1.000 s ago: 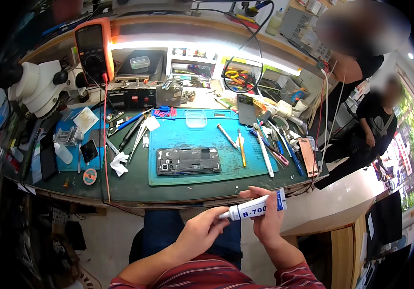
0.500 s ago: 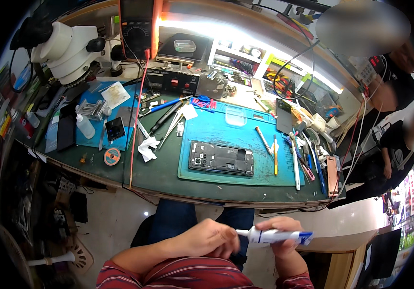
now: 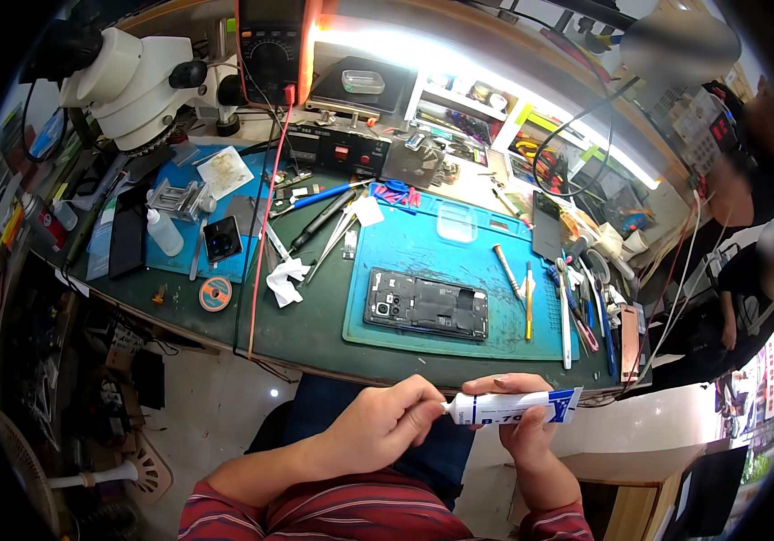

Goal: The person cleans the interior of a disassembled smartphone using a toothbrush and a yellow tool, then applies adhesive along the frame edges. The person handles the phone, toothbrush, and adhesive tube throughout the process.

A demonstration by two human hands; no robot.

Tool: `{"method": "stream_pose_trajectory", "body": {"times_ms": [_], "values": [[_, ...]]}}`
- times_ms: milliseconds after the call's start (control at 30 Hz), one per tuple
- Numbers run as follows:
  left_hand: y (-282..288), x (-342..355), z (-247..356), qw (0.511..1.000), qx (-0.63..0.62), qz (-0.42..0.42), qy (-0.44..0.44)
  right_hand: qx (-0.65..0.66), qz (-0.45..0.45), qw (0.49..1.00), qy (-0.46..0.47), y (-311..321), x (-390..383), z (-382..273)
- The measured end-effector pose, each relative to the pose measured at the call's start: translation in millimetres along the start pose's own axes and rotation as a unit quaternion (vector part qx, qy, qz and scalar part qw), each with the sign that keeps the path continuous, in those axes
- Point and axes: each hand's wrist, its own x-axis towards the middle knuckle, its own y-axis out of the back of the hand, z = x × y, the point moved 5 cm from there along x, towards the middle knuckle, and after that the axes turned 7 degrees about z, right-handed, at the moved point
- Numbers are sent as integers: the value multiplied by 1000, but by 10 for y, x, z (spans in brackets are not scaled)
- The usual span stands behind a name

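Observation:
My left hand (image 3: 391, 424) pinches the narrow nozzle end of a white-and-blue glue tube (image 3: 495, 408), its fingers closed around the tip. My right hand (image 3: 531, 428) is wrapped round the body of the tube, thumb and fingers on either side. Both hands are held over my lap, just in front of the bench's near edge. Beyond them, a black phone (image 3: 425, 305) with its back cover off lies on a blue silicone mat (image 3: 369, 350). A thin yellow tool (image 3: 528, 316) and a pen-like stick (image 3: 506, 270) lie right of the phone.
Microscope (image 3: 116, 81), orange multimeter (image 3: 270, 59), black powered box (image 3: 337, 149) and lit shelves (image 3: 454, 95) line the back. Loose tools (image 3: 576, 307), solder spool (image 3: 215, 294), bottle (image 3: 165, 234) and hanging cables crowd the bench (image 3: 179, 316). Two people (image 3: 747, 279) are at the right; a fan (image 3: 98, 478) stands lower left.
The view has shifted, putting the bench farther right and tilted. My hands and the tube dipped half a second ago and are now higher again, with the tube still held between both hands.

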Motion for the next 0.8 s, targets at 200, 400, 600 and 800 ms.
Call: {"method": "stream_pose_trajectory", "body": {"times_ms": [200, 400, 600, 800], "values": [[503, 36, 52, 973, 90, 205, -65, 173, 217, 958, -77, 324, 303, 45], [949, 268, 168, 751, 522, 360, -186, 309, 259, 886, -227, 508, 624, 277], [910, 303, 136, 736, 524, 371, -215, 331, 243, 871, -268, 442, 667, 359], [491, 342, 355, 867, 303, 262, -296, 304, 191, 874, -327, 90, 506, 326]]}}
